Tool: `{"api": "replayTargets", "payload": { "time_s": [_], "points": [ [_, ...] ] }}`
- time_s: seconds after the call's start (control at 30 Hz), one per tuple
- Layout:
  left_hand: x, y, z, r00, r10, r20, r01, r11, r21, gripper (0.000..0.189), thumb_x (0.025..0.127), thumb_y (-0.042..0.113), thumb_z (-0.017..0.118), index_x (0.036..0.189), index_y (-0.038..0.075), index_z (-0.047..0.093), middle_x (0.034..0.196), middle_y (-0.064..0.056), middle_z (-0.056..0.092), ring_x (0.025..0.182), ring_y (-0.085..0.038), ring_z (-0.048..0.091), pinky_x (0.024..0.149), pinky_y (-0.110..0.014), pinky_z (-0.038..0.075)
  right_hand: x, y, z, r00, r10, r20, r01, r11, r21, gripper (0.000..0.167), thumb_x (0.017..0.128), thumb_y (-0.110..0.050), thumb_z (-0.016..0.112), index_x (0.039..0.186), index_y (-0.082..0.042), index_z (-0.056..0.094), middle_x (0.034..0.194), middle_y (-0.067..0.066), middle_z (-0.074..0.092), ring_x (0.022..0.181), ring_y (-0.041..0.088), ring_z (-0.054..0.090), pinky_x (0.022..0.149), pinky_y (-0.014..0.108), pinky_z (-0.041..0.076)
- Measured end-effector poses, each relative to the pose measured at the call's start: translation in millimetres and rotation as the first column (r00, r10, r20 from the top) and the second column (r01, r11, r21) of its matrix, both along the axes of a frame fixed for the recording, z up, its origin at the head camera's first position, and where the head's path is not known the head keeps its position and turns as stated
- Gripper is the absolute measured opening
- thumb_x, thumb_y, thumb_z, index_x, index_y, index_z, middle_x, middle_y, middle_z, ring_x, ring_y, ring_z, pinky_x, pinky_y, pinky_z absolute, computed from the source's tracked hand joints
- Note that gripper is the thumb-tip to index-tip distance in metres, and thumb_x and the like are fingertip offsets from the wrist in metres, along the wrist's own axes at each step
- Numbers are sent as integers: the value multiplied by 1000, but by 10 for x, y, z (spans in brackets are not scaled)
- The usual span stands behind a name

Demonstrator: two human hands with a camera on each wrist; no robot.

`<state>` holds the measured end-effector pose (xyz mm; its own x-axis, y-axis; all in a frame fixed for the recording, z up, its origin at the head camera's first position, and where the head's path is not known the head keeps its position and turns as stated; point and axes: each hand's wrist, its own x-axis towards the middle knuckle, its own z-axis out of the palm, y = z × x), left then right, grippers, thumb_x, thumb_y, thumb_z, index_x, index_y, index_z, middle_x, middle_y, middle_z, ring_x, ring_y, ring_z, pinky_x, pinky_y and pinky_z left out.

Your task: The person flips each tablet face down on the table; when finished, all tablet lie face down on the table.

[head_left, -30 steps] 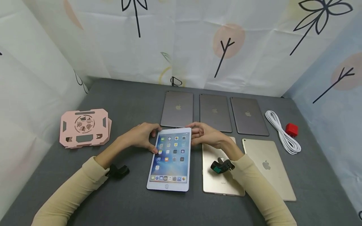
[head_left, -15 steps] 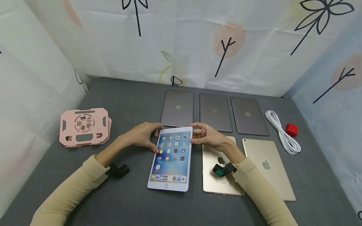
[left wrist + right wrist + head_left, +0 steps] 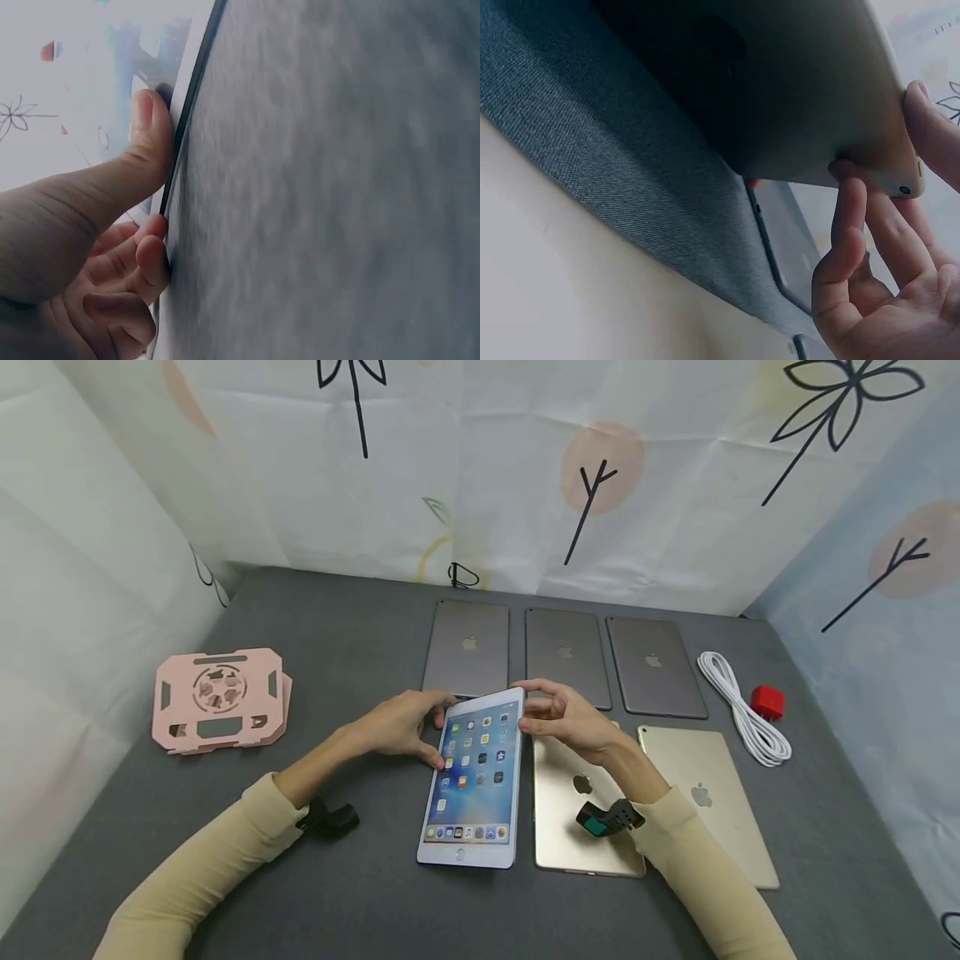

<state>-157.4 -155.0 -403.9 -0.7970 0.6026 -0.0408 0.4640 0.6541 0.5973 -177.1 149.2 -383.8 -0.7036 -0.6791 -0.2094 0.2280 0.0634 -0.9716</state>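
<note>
A white-framed tablet [image 3: 472, 781] with its screen lit and app icons showing is tilted, its right side raised off the grey table. My left hand [image 3: 401, 724] holds its upper left side, thumb on the screen's border; in the left wrist view the bent fingers [image 3: 154, 259] meet the same edge. At the top right corner, my right hand [image 3: 572, 720] grips the tablet. The right wrist view shows the tablet's back [image 3: 802, 97] in shadow, fingertips [image 3: 847, 171] against it near the camera lens and the thumb along the edge.
Three dark grey tablets [image 3: 465, 647] lie face down in a back row. Two gold tablets [image 3: 697, 785] lie face down at right, one partly under my right forearm. Beyond are a coiled white cable [image 3: 742, 710] and a red charger [image 3: 767, 702]. Pink cut-out plates [image 3: 217, 700] lie at left.
Both hands have shifted the tablet to the right, and its right side has tipped up further. The other things on the table stay where they were.
</note>
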Motion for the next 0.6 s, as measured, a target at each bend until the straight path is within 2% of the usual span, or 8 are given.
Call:
{"api": "replayTargets", "payload": {
  "time_s": [0.13, 0.4, 0.6],
  "points": [
    [5, 95, -19, 1000, 1, 9, -1, 1000, 0, 93, 70, 37, 95, 142, -2, 52, 99, -2, 61, 62, -4, 43, 59, -20, 33, 29, 60, 55, 1000, -16, -24, 16, 1000, 22, 76, 94, -3, 71, 156, 5, 28, 111, -10, 76, 103, 10, 73, 96, 25, 53],
    [-15, 291, -52, 1000, -22, -14, 22, 1000, -19, 94, 71, 41, 94, 144, 2, 51, 101, 1, 59, 67, -5, 43, 62, -19, 32, 71, 199, 136, 995, -49, -83, 57, 994, 95, 74, 94, -4, 70, 156, 3, 30, 111, -11, 76, 108, 11, 71, 104, 30, 47],
    [2, 446, -49, 999, -43, -20, 43, 999, -4, 93, 72, 38, 93, 146, 0, 49, 101, -1, 59, 65, -5, 43, 59, -18, 32, 114, 276, 211, 990, -59, -125, 76, 987, 140, 75, 94, -8, 71, 156, 3, 31, 107, -14, 76, 109, 10, 68, 106, 36, 43]
  ]
}}
